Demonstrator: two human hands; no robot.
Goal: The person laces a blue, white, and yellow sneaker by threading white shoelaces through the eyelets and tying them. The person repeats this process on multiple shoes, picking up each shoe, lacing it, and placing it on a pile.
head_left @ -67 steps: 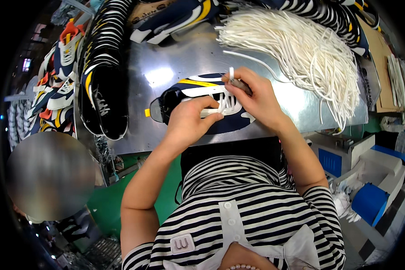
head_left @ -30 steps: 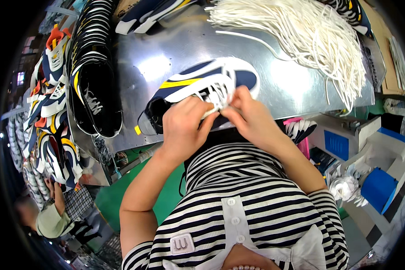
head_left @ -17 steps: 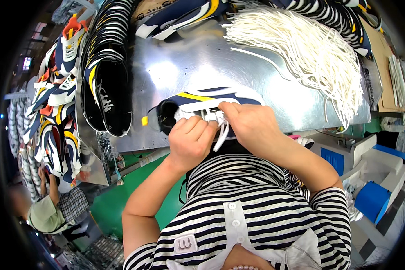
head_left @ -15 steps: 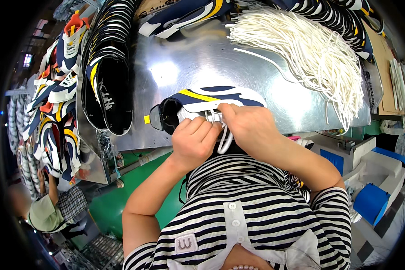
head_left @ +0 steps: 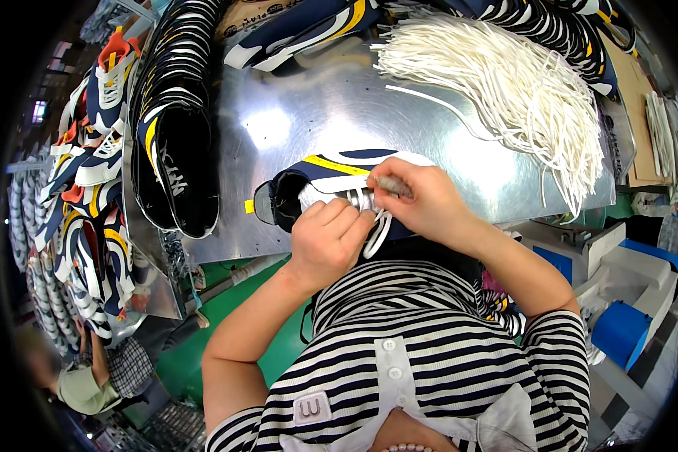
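We have one navy, white and yellow sneaker (head_left: 339, 161) near the table's (head_left: 316, 105) front edge, just ahead of both hands, its long axis running left to right with the heel at left. The left hand (head_left: 325, 237) is nearer the ankle opening, the right hand (head_left: 429, 197) nearer the toe; their fingertips come close together over the eyelets. The left fingers curl almost closed, the right ones bend half-curled; we cannot tell whether either pinches the white lace (head_left: 369, 251), whose one loop hangs between them. A greyish piece (head_left: 395, 187) at the right fingers is unclear. We count one bundle of white laces (head_left: 497, 98) and, at left, one row of nested shoes (head_left: 179, 68), too tightly packed to count.
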